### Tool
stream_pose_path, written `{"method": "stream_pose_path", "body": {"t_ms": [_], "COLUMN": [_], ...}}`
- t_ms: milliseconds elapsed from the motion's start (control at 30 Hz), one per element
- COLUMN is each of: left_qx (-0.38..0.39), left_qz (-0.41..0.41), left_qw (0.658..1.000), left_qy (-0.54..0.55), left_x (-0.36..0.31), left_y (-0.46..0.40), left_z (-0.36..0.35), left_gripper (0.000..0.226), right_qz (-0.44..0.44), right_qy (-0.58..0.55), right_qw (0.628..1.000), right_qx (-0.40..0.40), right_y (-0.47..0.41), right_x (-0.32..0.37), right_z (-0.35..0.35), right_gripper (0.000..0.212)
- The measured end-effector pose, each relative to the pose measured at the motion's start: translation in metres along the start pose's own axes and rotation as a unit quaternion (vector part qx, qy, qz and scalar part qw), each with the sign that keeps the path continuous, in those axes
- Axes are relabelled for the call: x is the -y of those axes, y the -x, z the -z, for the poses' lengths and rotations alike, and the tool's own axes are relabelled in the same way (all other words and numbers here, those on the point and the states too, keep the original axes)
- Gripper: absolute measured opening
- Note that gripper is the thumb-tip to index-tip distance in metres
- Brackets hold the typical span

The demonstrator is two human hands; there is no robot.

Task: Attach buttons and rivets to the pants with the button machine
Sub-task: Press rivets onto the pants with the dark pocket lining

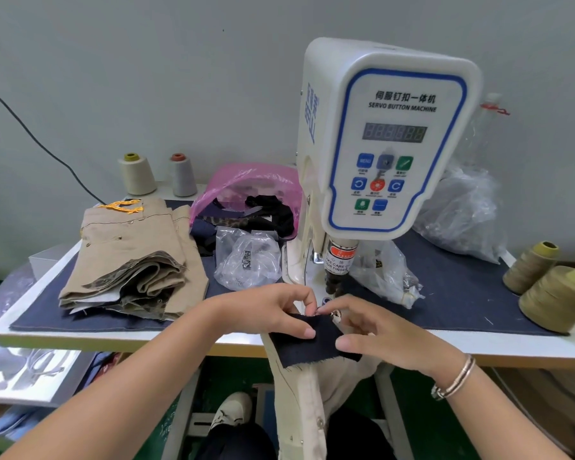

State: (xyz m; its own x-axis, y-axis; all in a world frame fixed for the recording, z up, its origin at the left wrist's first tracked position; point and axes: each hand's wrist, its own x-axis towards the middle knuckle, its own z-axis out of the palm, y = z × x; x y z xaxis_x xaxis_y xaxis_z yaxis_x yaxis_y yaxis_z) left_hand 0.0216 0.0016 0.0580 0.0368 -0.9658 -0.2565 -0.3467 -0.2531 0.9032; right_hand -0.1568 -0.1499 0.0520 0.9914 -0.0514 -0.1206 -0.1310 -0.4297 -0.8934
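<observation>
Two hands meet at lower centre of the frame over a dark denim swatch laid on beige pants that hang off the table's front edge. Left hand: thumb flat on the swatch, fingertips curled and pinching its far edge. Right hand: thumb on the swatch's near right corner, forefinger and middle finger pinching the same far edge beside a small metal button; a bracelet circles the wrist. Directly above the fingertips stands the punch head of the white servo button machine, upper centre. Left of the machine lie a clear bag of hardware, a pink bag of dark scraps and a folded stack of khaki pants. Thread cones occupy the upper left and right edge.
</observation>
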Motion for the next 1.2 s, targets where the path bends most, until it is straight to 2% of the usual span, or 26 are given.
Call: {"method": "stream_pose_path", "body": {"t_ms": [100,200,367,500,567,667,767,867,933,1000,1067,1133,1200], "left_qx": [0.006,0.011,0.035,0.037,0.026,-0.016,-0.032,-0.066,-0.07,-0.065,-0.059,-0.057,-0.058], "left_qz": [-0.005,-0.01,-0.009,0.018,0.022,-0.002,0.003,0.057,0.063,0.049,0.033,0.028,0.025], "left_qw": [1.0,1.0,0.999,0.998,0.996,0.998,0.997,0.978,0.968,0.981,0.995,0.998,0.995], "left_qy": [-0.008,0.004,0.008,-0.05,-0.083,-0.058,-0.067,-0.187,-0.233,-0.175,-0.068,0.014,0.073], "left_x": [0.0,-0.001,0.004,0.017,0.023,0.029,0.03,0.037,0.042,0.045,0.049,0.053,0.058], "left_y": [0.0,0.0,0.004,0.006,0.004,0.0,-0.004,-0.009,-0.011,-0.011,-0.009,-0.008,-0.01], "left_z": [0.0,0.003,0.006,0.009,0.008,0.005,0.005,0.001,-0.001,0.0,0.003,0.005,0.007], "left_gripper": [0.022,0.028,0.03,0.038,0.041,0.038,0.029,0.019,0.024,0.026,0.015,0.013,0.019], "right_qz": [0.007,0.001,-0.003,0.014,0.014,0.012,0.009,0.026,0.017,-0.026,-0.07,-0.092,-0.102], "right_qy": [-0.004,-0.053,0.006,0.013,0.047,0.12,0.166,0.176,0.168,0.169,0.156,0.119,0.085], "right_qw": [1.0,0.999,1.0,0.997,0.993,0.981,0.971,0.965,0.964,0.97,0.979,0.985,0.987], "right_qx": [0.009,0.007,-0.022,-0.08,-0.108,-0.152,-0.171,-0.194,-0.204,-0.173,-0.115,-0.082,-0.094], "right_y": [-0.002,-0.001,-0.002,-0.002,-0.003,-0.006,-0.007,-0.006,-0.005,-0.003,-0.001,-0.001,-0.005], "right_x": [-0.002,-0.002,-0.006,-0.01,-0.015,-0.021,-0.025,-0.027,-0.027,-0.028,-0.032,-0.034,-0.037], "right_z": [-0.003,-0.004,0.005,0.01,0.008,0.006,0.007,0.007,0.009,0.015,0.023,0.027,0.028], "right_gripper": [0.017,0.009,0.029,0.03,0.037,0.049,0.047,0.042,0.029,0.013,0.007,0.017,0.025]}}
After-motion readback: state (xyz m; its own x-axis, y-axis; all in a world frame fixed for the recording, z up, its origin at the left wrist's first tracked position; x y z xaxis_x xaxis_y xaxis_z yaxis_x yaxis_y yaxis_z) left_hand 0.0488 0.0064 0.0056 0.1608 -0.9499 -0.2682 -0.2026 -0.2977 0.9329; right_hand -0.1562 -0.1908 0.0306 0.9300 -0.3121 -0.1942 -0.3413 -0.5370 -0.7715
